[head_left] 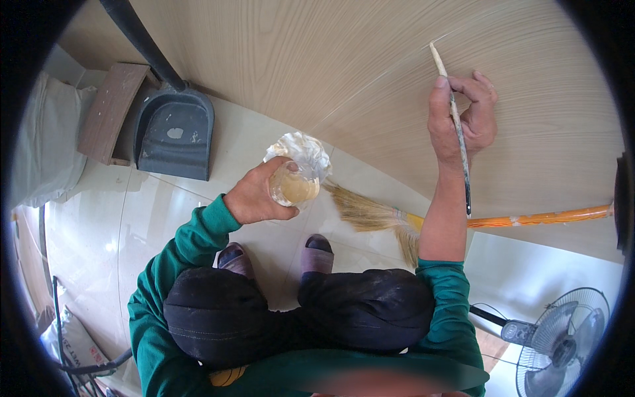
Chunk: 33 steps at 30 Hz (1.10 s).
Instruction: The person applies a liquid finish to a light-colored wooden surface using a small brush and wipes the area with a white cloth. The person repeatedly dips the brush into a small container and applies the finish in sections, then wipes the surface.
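My left hand (254, 197) grips a small clear cup (295, 187) with yellowish paste inside and crumpled foil or plastic at its top. My right hand (463, 119) holds a thin brush (452, 112) upright, its pale tip touching the light wood-grain panel (331, 59) in front of me. My knees in dark trousers and two slippered feet are below, on the pale tiled floor (165, 212).
A dark grey dustpan (173, 132) with a long handle leans at the panel's foot. A straw broom (370, 213) with an orange handle lies along the floor. A brown board (109, 112) stands at left. A floor fan (562, 341) sits at lower right.
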Each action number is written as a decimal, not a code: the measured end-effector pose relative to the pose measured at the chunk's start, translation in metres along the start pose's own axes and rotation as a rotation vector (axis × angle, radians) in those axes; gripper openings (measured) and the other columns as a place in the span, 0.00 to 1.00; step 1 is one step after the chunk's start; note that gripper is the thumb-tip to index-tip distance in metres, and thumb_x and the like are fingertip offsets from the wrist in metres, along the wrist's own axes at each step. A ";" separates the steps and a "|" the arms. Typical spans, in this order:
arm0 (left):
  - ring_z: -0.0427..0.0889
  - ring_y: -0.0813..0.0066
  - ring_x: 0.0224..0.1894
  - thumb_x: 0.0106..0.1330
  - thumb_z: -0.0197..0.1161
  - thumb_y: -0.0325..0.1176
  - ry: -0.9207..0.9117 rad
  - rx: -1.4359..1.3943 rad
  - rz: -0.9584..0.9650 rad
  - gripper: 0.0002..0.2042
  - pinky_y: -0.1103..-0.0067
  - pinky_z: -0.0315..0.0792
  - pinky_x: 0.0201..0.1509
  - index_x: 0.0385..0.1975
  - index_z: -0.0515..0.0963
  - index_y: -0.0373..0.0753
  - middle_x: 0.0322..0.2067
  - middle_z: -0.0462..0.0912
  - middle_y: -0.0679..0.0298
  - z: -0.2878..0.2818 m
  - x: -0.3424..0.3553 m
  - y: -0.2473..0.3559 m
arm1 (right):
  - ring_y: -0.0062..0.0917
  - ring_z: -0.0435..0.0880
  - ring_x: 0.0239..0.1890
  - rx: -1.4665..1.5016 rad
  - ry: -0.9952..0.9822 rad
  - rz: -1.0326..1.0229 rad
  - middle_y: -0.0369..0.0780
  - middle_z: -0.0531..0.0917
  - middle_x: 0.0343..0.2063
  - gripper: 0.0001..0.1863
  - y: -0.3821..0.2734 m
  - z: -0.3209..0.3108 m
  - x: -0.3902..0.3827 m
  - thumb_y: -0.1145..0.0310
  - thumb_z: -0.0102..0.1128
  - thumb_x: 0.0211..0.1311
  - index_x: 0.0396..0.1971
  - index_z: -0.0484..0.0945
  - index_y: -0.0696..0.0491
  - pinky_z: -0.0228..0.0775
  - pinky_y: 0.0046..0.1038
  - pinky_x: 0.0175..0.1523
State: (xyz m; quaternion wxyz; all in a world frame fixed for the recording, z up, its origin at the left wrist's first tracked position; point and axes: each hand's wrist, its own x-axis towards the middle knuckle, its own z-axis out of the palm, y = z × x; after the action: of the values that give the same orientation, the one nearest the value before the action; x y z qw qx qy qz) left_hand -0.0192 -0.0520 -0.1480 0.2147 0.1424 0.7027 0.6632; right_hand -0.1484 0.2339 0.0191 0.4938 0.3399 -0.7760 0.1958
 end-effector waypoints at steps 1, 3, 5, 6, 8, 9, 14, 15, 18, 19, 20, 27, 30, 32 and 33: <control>0.80 0.63 0.55 0.48 0.79 0.36 0.003 0.011 0.000 0.38 0.72 0.72 0.64 0.61 0.69 0.35 0.52 0.79 0.54 0.000 0.000 -0.001 | 0.21 0.84 0.27 -0.005 -0.010 -0.012 0.32 0.85 0.25 0.10 -0.001 0.000 0.000 0.76 0.74 0.52 0.32 0.81 0.49 0.72 0.42 0.60; 0.80 0.62 0.56 0.48 0.79 0.36 0.004 0.048 0.013 0.38 0.72 0.73 0.64 0.61 0.69 0.35 0.52 0.79 0.54 -0.001 0.000 -0.002 | 0.21 0.84 0.27 -0.005 -0.037 -0.022 0.32 0.85 0.25 0.10 -0.002 -0.001 0.000 0.76 0.74 0.52 0.31 0.81 0.49 0.71 0.42 0.61; 0.80 0.62 0.55 0.48 0.78 0.36 0.005 0.058 0.021 0.38 0.72 0.73 0.64 0.60 0.69 0.35 0.52 0.79 0.53 0.000 0.000 -0.003 | 0.21 0.84 0.27 -0.018 -0.053 -0.019 0.32 0.85 0.25 0.10 -0.004 -0.001 -0.001 0.76 0.74 0.52 0.31 0.81 0.49 0.70 0.42 0.61; 0.80 0.61 0.55 0.48 0.78 0.36 0.004 0.050 0.024 0.38 0.71 0.73 0.64 0.60 0.69 0.34 0.52 0.79 0.53 0.000 0.000 -0.004 | 0.21 0.84 0.27 -0.019 -0.057 -0.007 0.32 0.85 0.25 0.10 -0.004 -0.001 -0.001 0.76 0.74 0.52 0.31 0.81 0.49 0.70 0.42 0.61; 0.80 0.60 0.55 0.48 0.78 0.37 0.000 0.039 0.020 0.38 0.71 0.73 0.63 0.60 0.69 0.34 0.52 0.79 0.53 0.000 0.000 -0.004 | 0.21 0.84 0.27 -0.022 -0.064 -0.015 0.32 0.85 0.25 0.10 -0.005 0.000 -0.002 0.76 0.74 0.52 0.31 0.81 0.49 0.70 0.42 0.61; 0.80 0.60 0.55 0.48 0.78 0.37 -0.003 0.036 0.013 0.38 0.71 0.73 0.63 0.60 0.69 0.34 0.52 0.79 0.53 0.000 0.000 -0.003 | 0.22 0.84 0.27 -0.022 -0.075 -0.012 0.32 0.85 0.25 0.10 -0.006 0.000 -0.002 0.76 0.74 0.52 0.31 0.81 0.49 0.70 0.42 0.61; 0.79 0.63 0.56 0.47 0.78 0.35 -0.012 0.070 -0.010 0.38 0.72 0.72 0.64 0.61 0.68 0.34 0.52 0.79 0.54 -0.001 -0.001 0.002 | 0.22 0.83 0.27 -0.001 0.010 0.006 0.33 0.84 0.24 0.09 -0.005 0.005 -0.003 0.76 0.74 0.52 0.31 0.81 0.50 0.71 0.42 0.60; 0.78 0.65 0.57 0.47 0.78 0.33 -0.019 0.057 -0.025 0.38 0.72 0.71 0.65 0.61 0.68 0.34 0.53 0.78 0.56 -0.001 -0.001 0.003 | 0.22 0.83 0.27 0.012 0.026 0.016 0.33 0.84 0.24 0.09 -0.005 0.005 -0.003 0.76 0.74 0.52 0.31 0.81 0.50 0.71 0.42 0.60; 0.76 0.68 0.57 0.47 0.78 0.31 -0.031 0.069 -0.039 0.39 0.73 0.70 0.66 0.62 0.67 0.34 0.53 0.78 0.58 -0.001 -0.002 0.004 | 0.22 0.83 0.27 -0.002 0.008 0.004 0.33 0.85 0.25 0.09 -0.004 0.005 -0.003 0.76 0.74 0.51 0.31 0.81 0.51 0.71 0.42 0.60; 0.76 0.68 0.57 0.47 0.78 0.31 -0.032 0.086 -0.035 0.39 0.73 0.70 0.66 0.62 0.67 0.34 0.53 0.77 0.58 -0.001 -0.002 0.004 | 0.22 0.83 0.27 -0.012 -0.012 -0.011 0.33 0.85 0.26 0.09 -0.005 0.004 -0.003 0.76 0.74 0.51 0.31 0.81 0.51 0.72 0.43 0.60; 0.76 0.68 0.58 0.47 0.77 0.31 -0.029 0.092 -0.037 0.39 0.73 0.69 0.66 0.62 0.67 0.35 0.53 0.77 0.58 -0.001 -0.002 0.003 | 0.22 0.83 0.27 -0.022 -0.036 -0.017 0.33 0.85 0.26 0.09 -0.005 0.003 -0.003 0.76 0.74 0.51 0.31 0.81 0.51 0.72 0.43 0.60; 0.75 0.69 0.58 0.48 0.78 0.30 -0.040 0.078 -0.027 0.40 0.74 0.68 0.67 0.63 0.66 0.36 0.54 0.76 0.59 -0.001 -0.003 -0.005 | 0.24 0.83 0.28 -0.041 -0.007 -0.018 0.34 0.85 0.27 0.09 -0.011 0.004 -0.001 0.77 0.74 0.53 0.32 0.81 0.52 0.75 0.38 0.55; 0.75 0.69 0.58 0.48 0.78 0.29 -0.054 0.078 -0.040 0.39 0.74 0.68 0.67 0.63 0.66 0.36 0.54 0.76 0.59 -0.001 -0.002 -0.009 | 0.26 0.83 0.32 -0.012 0.090 0.161 0.37 0.85 0.29 0.10 -0.015 0.007 0.001 0.77 0.73 0.55 0.34 0.81 0.53 0.77 0.31 0.47; 0.77 0.65 0.57 0.47 0.78 0.32 -0.040 0.076 -0.025 0.39 0.72 0.70 0.65 0.62 0.67 0.36 0.53 0.77 0.56 0.000 -0.002 -0.010 | 0.27 0.82 0.33 -0.007 0.088 0.201 0.37 0.84 0.30 0.10 -0.017 0.009 0.001 0.77 0.73 0.56 0.35 0.80 0.54 0.77 0.28 0.44; 0.79 0.60 0.56 0.47 0.78 0.35 -0.022 0.077 -0.001 0.38 0.71 0.72 0.64 0.61 0.68 0.36 0.52 0.78 0.53 0.001 -0.002 -0.010 | 0.27 0.82 0.34 -0.003 0.087 0.221 0.38 0.84 0.31 0.10 -0.017 0.009 0.001 0.77 0.73 0.56 0.35 0.80 0.54 0.77 0.27 0.42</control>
State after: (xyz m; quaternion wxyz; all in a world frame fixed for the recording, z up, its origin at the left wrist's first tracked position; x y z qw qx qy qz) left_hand -0.0162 -0.0526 -0.1583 0.2171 0.1576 0.7253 0.6340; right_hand -0.1419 0.2158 0.0150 0.5030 0.2427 -0.7869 0.2623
